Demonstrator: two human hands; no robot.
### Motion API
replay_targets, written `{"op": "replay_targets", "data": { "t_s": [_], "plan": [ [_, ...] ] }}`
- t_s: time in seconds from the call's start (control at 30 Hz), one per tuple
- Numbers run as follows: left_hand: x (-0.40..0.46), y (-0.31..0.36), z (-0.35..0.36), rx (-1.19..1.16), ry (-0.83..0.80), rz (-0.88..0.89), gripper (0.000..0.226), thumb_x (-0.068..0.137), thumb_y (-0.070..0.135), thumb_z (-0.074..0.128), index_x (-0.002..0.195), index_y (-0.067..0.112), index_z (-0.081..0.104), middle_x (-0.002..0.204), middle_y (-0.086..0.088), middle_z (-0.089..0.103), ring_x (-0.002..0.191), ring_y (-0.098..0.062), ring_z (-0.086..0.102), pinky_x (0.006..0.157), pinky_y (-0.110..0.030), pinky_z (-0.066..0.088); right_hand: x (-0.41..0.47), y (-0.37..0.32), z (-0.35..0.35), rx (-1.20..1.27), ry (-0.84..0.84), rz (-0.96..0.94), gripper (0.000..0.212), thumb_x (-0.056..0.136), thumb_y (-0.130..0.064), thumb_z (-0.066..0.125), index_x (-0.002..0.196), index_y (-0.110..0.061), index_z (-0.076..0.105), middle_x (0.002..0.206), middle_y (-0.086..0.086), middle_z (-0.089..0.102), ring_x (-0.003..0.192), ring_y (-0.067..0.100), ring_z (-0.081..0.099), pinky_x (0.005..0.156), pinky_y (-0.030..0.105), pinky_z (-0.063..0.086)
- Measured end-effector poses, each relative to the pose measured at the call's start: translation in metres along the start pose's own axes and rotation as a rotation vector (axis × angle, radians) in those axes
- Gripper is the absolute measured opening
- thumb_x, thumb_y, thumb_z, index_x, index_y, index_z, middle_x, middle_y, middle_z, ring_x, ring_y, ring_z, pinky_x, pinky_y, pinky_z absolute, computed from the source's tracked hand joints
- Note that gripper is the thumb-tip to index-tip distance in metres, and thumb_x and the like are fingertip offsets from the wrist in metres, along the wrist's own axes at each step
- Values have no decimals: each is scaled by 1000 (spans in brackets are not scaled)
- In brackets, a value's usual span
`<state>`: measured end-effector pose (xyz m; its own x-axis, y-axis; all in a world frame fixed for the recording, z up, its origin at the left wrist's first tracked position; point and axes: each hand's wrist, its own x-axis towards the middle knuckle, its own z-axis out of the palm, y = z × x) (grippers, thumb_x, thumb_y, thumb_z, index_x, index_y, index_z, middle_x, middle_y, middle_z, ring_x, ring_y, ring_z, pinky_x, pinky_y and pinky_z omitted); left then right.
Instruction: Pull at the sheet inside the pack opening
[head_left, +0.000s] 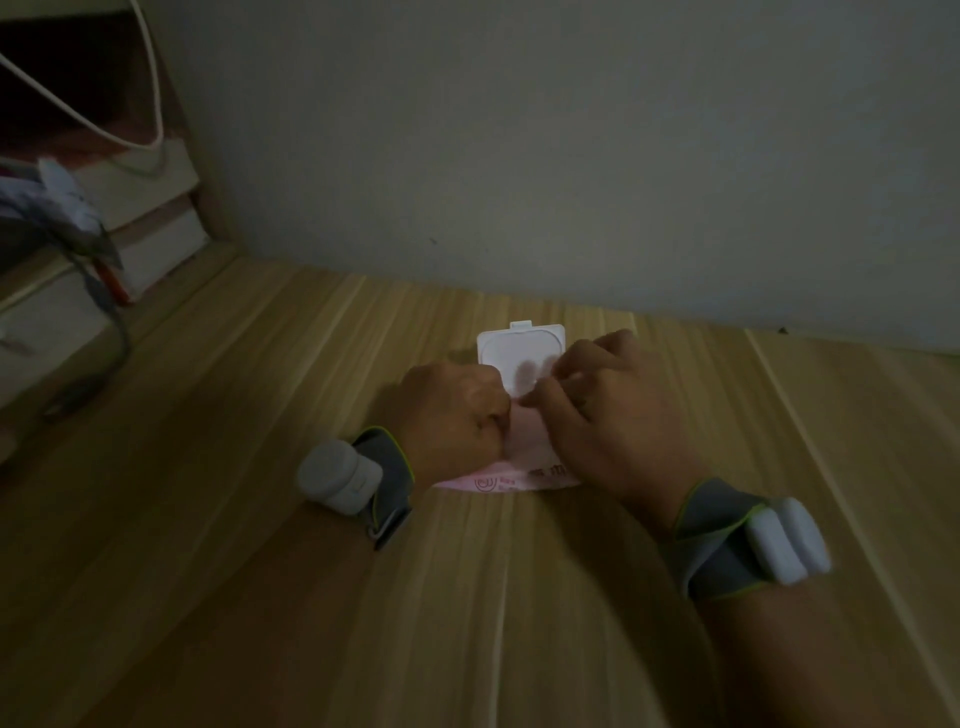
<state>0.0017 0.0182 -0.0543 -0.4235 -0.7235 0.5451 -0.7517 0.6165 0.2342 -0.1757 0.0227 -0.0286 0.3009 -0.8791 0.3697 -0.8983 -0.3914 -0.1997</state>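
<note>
Both hands on pink wipes pack, lid open, print unreadable

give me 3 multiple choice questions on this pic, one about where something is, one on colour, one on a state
1. Where does the pink wipes pack lie?
A. on the wooden table
B. on the stacked books
C. on the floor

2. What colour is the pack's flip lid?
A. blue
B. white
C. black

3. How does the lid stand?
A. shut flat
C. torn off
B. flipped open

Answers:
1 A: the pack rests on the wooden table between the left hand and the right hand.
2 B: the lid shows plain white above the fingers.
3 B: it stands raised behind the hands, its inner face showing.
</note>
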Motion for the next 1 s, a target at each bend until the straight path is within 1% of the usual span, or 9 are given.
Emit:
{"op": "replay_targets", "data": {
  "t_s": [0.07,0.13,0.23,0.37,0.47,0.57,0.77,0.9,1.0],
  "plan": [
    [0,2,-1,6,6,9,31,65,16,39,57,11,69,57,-5,64,46,-29,58,41,-31,50,-2,-9,4,11,-50,-26,55,90,-45,30,76,-17,75,85,-6,66,95,18,43,86,38,36],
    [0,2,-1,7,10,13,31,65,16,40,57,12,70,57,-4,64,47,-29,59,41,-30,50,-2,-7,8,16,-93,-24,57,88,-47,28,75,-18,74,84,-8,65,95,16,41,86,36,35],
    [0,-1,1,4,-7,6,34,66,18,41,59,16,74,62,-2,69,51,-28,63,44,-32,53,0,3,6,58,-100,25,63,81,-53,22,81,-21,76,86,-9,65,95,13,38,89,37,39],
    [0,-2,2,-6,-23,-15,38,67,20,39,61,18,76,66,0,72,55,-28,66,47,-35,55,3,8,4,60,-92,48,65,75,-56,22,84,-23,77,87,-9,68,96,14,41,89,40,42],
    [0,-2,1,-5,-18,-7,38,67,19,38,61,17,76,66,0,72,55,-27,67,47,-33,55,5,15,4,63,-83,78,65,75,-58,22,84,-23,76,87,-8,67,96,13,40,90,40,42],
    [0,-1,1,2,-16,6,39,69,19,38,61,15,76,66,-1,73,54,-26,67,47,-29,55,6,23,6,72,-68,107,64,76,-58,22,81,-23,76,87,-9,68,94,12,39,90,40,41],
    [-1,-2,2,-6,4,-1,39,69,19,38,61,15,76,67,-1,73,55,-27,68,47,-31,55,7,31,5,68,-50,125,63,80,-57,24,77,-22,76,83,-9,68,94,13,40,90,39,41],
    [0,-2,2,-17,14,2,38,68,18,38,60,16,76,66,-1,72,55,-26,68,47,-32,55,7,30,7,-39,38,57,56,93,-44,33,75,-16,77,78,-4,69,91,21,47,83,40,43],
    [-1,-1,2,-21,21,10,38,68,17,38,60,16,75,65,-1,72,53,-26,67,45,-33,55,5,23,12,-26,51,16,51,95,-40,38,79,-15,79,84,-3,70,96,23,48,83,40,44]
  ]
}}
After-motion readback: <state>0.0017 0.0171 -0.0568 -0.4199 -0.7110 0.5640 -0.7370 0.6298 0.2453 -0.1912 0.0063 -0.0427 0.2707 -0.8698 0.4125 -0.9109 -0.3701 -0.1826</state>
